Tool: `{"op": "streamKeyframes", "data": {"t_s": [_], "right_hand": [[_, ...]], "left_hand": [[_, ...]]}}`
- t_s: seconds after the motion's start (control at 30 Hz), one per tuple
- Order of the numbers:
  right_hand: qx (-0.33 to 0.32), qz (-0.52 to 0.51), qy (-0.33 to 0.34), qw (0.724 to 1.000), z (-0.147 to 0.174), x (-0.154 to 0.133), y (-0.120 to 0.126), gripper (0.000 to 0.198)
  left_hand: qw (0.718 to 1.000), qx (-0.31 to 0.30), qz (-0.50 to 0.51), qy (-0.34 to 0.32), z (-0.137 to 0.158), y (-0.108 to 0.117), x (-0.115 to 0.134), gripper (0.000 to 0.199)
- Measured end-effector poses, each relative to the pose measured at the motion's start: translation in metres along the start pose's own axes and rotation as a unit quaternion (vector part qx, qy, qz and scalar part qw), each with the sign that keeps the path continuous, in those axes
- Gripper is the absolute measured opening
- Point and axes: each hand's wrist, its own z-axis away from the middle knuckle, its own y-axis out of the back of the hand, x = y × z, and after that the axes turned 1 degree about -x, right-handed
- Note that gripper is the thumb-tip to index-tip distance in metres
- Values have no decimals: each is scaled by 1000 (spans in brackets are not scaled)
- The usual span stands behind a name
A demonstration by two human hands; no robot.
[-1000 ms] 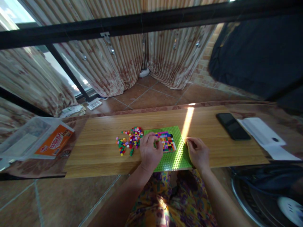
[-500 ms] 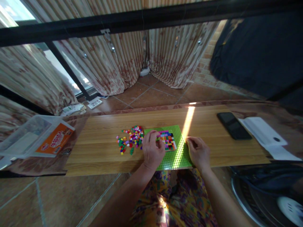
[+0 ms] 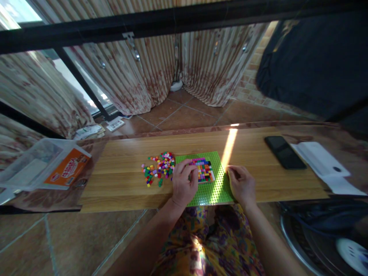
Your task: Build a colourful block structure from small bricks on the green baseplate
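From my feed, the green baseplate lies mid-counter, its brick patch towards twelve o'clock. My left hand curls over the patch's nine o'clock side; my right sits at the plate's three. Whether either hand's fingers pinch anything, I can't tell. Loose bricks lie around nine.

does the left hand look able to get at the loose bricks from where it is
Probably yes: the left hand is at the green baseplate, right beside the loose bricks, and nothing visible blocks the short way between them.
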Motion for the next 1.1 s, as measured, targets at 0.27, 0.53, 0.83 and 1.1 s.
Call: {"op": "streamKeyframes", "data": {"t_s": [0.27,0.53,0.83,1.1], "right_hand": [[0,-7,-8,1000,0,-4,2,23],[-5,-7,-8,1000,0,-5,2,23],[-3,-2,-5,1000,0,-5,2,23],[-4,-9,-7,1000,0,-4,2,23]], "left_hand": [[997,-33,71,20,-3,5,-5,14],[993,-44,100,38,-5,6,-6,15],[994,-61,84,18,-7,9,-8,16],[996,-54,61,22,-7,8,-9,11]]}}
